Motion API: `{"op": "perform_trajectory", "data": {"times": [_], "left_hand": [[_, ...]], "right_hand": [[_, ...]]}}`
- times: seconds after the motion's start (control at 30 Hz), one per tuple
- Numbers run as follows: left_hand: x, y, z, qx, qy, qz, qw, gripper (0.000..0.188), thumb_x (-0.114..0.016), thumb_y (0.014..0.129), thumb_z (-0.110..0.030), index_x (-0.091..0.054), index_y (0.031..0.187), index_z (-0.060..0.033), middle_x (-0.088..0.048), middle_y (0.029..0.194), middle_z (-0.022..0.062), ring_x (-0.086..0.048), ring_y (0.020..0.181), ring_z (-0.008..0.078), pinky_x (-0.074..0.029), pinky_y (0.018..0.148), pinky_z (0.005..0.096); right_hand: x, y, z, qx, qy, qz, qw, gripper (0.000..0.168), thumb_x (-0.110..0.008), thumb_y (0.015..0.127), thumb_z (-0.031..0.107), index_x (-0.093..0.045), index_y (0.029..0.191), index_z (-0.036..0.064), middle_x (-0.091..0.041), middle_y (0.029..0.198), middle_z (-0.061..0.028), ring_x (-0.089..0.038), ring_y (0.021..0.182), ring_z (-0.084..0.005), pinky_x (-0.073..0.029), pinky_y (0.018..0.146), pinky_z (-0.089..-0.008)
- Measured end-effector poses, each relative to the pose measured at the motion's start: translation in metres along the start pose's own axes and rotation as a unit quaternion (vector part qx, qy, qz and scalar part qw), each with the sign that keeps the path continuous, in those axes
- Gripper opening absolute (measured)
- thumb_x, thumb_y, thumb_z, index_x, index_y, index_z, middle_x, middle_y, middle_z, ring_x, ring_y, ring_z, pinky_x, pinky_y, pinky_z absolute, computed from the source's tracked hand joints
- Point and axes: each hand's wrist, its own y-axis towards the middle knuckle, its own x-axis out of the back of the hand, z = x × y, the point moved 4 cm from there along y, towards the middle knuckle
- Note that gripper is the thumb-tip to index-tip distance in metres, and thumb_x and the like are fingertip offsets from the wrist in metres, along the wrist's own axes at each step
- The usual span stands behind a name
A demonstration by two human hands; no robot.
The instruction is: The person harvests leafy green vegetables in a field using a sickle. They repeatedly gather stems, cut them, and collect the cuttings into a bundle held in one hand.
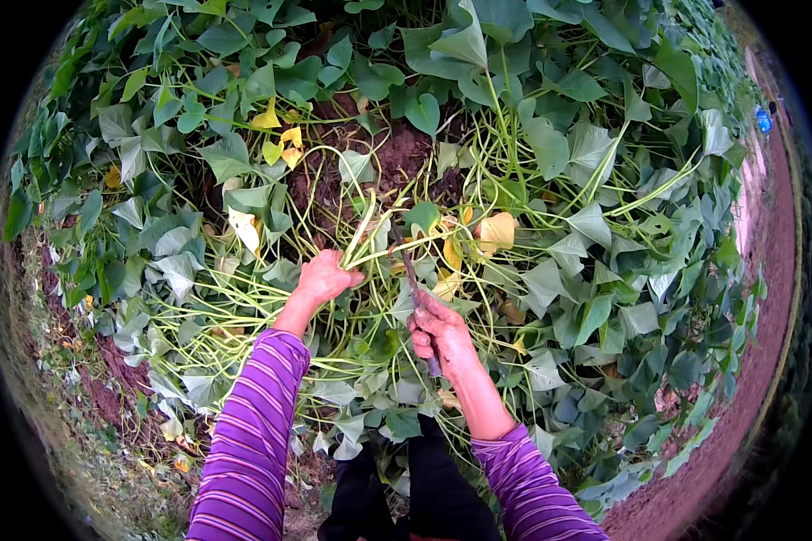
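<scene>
My left hand [327,276] is closed around a bunch of pale green vine stems [362,237], whose long stalks fan out to the left below it. To its right, my right hand [440,331] grips the handle of a thin, dark-bladed tool [406,260], perhaps a sickle or knife. The blade points up and away, crossing a stem beside the bunch; its tip is hard to make out among the vines. Yellowed leaves [496,232] lie just right of the blade.
Dense leafy vines [589,155] surround both hands. Reddish soil [402,155] shows beyond them. My dark-trousered legs [440,480] stand among leaves at the bottom. Cut-looking plant litter [108,406] covers the ground at left. A dirt path [775,257] runs along the right, with a blue object [763,120] near it.
</scene>
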Motion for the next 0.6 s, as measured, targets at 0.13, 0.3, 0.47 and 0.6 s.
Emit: {"op": "perform_trajectory", "data": {"times": [0.13,0.3,0.47,0.6], "left_hand": [[0.021,-0.023,-0.008,-0.075,0.119,-0.093,0.986,0.050,-0.069,0.066,-0.049,-0.066,0.094,-0.0074,-0.057,0.101,0.0188,-0.045,0.106,0.0296,-0.034,0.089,0.0444],[0.001,-0.063,-0.016,-0.050,-0.154,0.137,0.977,0.053,-0.074,0.074,-0.032,-0.059,0.114,-0.0008,-0.058,0.106,0.0145,-0.053,0.099,0.0234,-0.039,0.088,0.0335],[-0.003,-0.089,0.020,-0.101,-0.187,0.006,0.977,0.048,-0.067,0.079,-0.041,-0.061,0.109,-0.0043,-0.065,0.084,0.0147,-0.062,0.081,0.0279,-0.046,0.076,0.0370],[-0.001,-0.118,-0.014,-0.147,-0.029,-0.050,0.987,0.046,-0.062,0.079,-0.044,-0.061,0.104,-0.0047,-0.063,0.081,0.0185,-0.059,0.082,0.0397,-0.046,0.072,0.0476]], "right_hand": [[-0.012,-0.005,0.001,-0.023,0.013,0.019,0.999,0.034,-0.049,0.094,0.015,-0.043,0.127,0.007,-0.048,0.072,-0.0033,-0.037,0.050,-0.0074,-0.028,0.040,-0.0186],[0.013,-0.059,-0.008,-0.021,-0.113,-0.123,0.986,0.035,-0.049,0.094,0.016,-0.043,0.128,0.010,-0.046,0.069,-0.0015,-0.037,0.047,-0.0066,-0.028,0.039,-0.0194],[0.031,-0.044,0.005,0.171,-0.237,-0.278,0.915,0.046,-0.046,0.093,0.012,-0.036,0.138,0.011,-0.044,0.064,0.0018,-0.039,0.048,-0.0064,-0.030,0.039,-0.0202],[0.026,-0.005,0.055,0.294,-0.591,-0.283,0.696,0.051,-0.053,0.088,0.014,-0.038,0.136,0.013,-0.059,0.072,-0.0110,-0.056,0.060,-0.0227,-0.044,0.054,-0.0325]]}}
